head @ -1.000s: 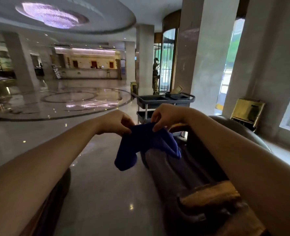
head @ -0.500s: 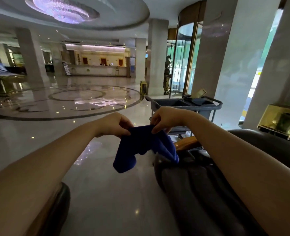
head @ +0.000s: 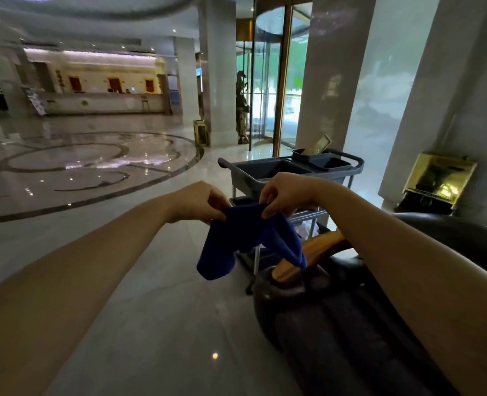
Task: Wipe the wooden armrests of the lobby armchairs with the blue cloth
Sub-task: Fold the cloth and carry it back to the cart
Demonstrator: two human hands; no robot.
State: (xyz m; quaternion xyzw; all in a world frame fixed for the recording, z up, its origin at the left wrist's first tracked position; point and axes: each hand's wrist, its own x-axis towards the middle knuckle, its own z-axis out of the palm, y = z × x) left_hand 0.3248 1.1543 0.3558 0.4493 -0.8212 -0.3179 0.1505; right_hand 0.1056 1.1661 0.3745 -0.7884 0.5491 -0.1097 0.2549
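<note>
- Our left hand (head: 199,202) & right hand (head: 286,194): each grip pinched shut on blue cloth (head: 246,241) top edge.
- Cloth hangs just above wooden armrest (head: 316,250); grey cart (head: 265,174) behind.

I see a polished pale marble floor (head: 156,324) with a dark inlaid ring pattern further out. Standing on it directly ahead is a grey plastic service cart (head: 268,172) on thin metal legs. Just beside the cart, to my right, sits a dark upholstered armchair (head: 336,332) with a curved wooden armrest (head: 319,247). A shiny gold box-shaped bin (head: 439,178) stands on the floor by the far right wall.
</note>
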